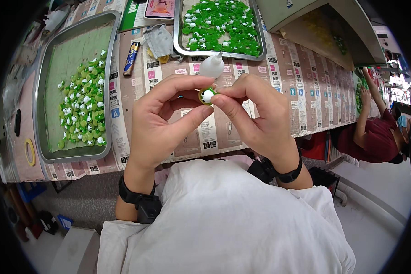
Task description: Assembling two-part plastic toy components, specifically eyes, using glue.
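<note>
Between both my hands, above the table's near part, is a small green figurine (207, 96) with a white head and dark spots. My left hand (162, 114) pinches it from the left between thumb and fingertips. My right hand (255, 107) pinches its right side with thumb and index finger, partly covering it. Just beyond my fingertips lies a white squeeze bottle (212, 66) with a narrow tip. Many similar green and white pieces (83, 102) are heaped in the metal tray (73, 159) at left.
A second metal tray (261, 45) of green and white pieces sits at the far middle. Nearby are a grey rag (159, 40), a blue tube (131, 58), a phone (160, 9) and a tape roll (29, 152). An open box (324, 27) stands far right; a co-worker (374, 132) is beyond.
</note>
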The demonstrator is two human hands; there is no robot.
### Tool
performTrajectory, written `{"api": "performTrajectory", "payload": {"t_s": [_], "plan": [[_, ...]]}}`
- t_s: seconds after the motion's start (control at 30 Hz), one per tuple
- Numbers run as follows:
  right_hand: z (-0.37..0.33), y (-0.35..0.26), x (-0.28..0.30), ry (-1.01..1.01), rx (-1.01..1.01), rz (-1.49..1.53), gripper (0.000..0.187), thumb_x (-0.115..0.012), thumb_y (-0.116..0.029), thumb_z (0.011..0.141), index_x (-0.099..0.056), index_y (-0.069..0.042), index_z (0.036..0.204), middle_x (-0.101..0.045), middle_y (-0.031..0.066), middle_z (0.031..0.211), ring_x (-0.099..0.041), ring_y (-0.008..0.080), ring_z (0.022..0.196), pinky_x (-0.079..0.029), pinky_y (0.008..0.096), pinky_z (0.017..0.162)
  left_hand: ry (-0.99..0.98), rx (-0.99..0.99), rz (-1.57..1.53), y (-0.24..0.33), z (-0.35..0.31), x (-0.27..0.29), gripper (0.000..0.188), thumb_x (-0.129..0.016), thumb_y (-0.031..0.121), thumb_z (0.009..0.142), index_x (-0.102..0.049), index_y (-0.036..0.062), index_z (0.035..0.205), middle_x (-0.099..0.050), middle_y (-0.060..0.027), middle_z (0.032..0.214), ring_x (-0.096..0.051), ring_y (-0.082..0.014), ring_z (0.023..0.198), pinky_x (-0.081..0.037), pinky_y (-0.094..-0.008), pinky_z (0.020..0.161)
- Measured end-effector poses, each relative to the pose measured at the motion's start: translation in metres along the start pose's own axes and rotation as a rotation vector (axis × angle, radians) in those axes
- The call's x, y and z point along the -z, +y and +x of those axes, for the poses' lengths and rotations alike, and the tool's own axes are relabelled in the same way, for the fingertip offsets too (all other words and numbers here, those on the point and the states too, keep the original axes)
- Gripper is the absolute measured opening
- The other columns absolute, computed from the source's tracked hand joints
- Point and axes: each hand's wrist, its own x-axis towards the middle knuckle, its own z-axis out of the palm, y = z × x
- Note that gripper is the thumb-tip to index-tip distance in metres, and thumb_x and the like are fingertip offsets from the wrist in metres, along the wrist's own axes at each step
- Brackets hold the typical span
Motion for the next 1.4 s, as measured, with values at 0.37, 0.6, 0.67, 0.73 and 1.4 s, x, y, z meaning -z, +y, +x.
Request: {"api": "performTrajectory", "payload": {"t_s": [0.37, 0.6, 0.67, 0.73, 1.4], "plan": [[-0.004, 0.004, -0.004, -0.023, 0.006, -0.092, 0.016, -0.067, -0.005, 0.074, -0.052, -0.002, 0.070, -0.053, 0.0088, 0.064, -0.052, 0.0259, 0.056, -0.040, 0.0347, 0.050, 0.008, -0.021, 0.124, 0.002, 0.001, -0.002, 0.034, -0.063, -0.010, 0.074, -0.061, -0.0011, 0.107, -0.059, -0.0076, 0.101, -0.061, -0.0126, 0.086, -0.051, -0.0239, 0.079], [-0.006, 0.006, -0.005, -0.067, -0.020, -0.134, 0.015, -0.066, -0.008, 0.075, -0.052, -0.004, 0.072, -0.054, 0.0096, 0.065, -0.053, 0.0273, 0.059, -0.042, 0.0362, 0.053, 0.007, 0.049, 0.107, 0.002, 0.001, -0.004, 0.036, -0.063, -0.009, 0.074, -0.059, -0.0020, 0.109, -0.062, -0.0091, 0.101, -0.061, -0.0135, 0.088, -0.051, -0.0243, 0.079], [-0.007, 0.010, -0.005, -0.050, -0.005, -0.134, 0.016, -0.067, -0.010, 0.075, -0.052, -0.004, 0.072, -0.054, 0.0089, 0.065, -0.053, 0.0266, 0.059, -0.041, 0.0360, 0.053, 0.008, 0.080, 0.035, 0.001, 0.001, -0.002, 0.036, -0.064, -0.009, 0.074, -0.058, -0.0025, 0.110, -0.062, -0.0099, 0.102, -0.061, -0.0137, 0.088, -0.051, -0.0243, 0.079], [-0.007, 0.011, -0.005, -0.034, 0.010, -0.132, 0.016, -0.067, -0.011, 0.075, -0.052, -0.005, 0.072, -0.054, 0.0083, 0.065, -0.053, 0.0260, 0.059, -0.041, 0.0358, 0.053, -0.009, 0.153, -0.179, -0.006, 0.000, 0.006, 0.033, -0.066, -0.006, 0.076, -0.058, -0.0026, 0.108, -0.062, -0.0112, 0.103, -0.061, -0.0139, 0.089, -0.051, -0.0248, 0.080], [-0.002, 0.002, 0.014, -0.095, 0.251, -0.057, 0.030, -0.074, -0.022, 0.067, -0.062, -0.008, 0.090, -0.053, 0.0040, 0.079, -0.051, 0.0212, 0.069, -0.037, 0.0327, 0.063, -0.223, 0.359, -0.809, -0.013, -0.001, 0.001, 0.021, -0.063, 0.004, 0.082, -0.047, 0.0068, 0.095, -0.058, -0.0059, 0.093, -0.058, -0.0165, 0.092, -0.046, -0.0276, 0.081]]}}
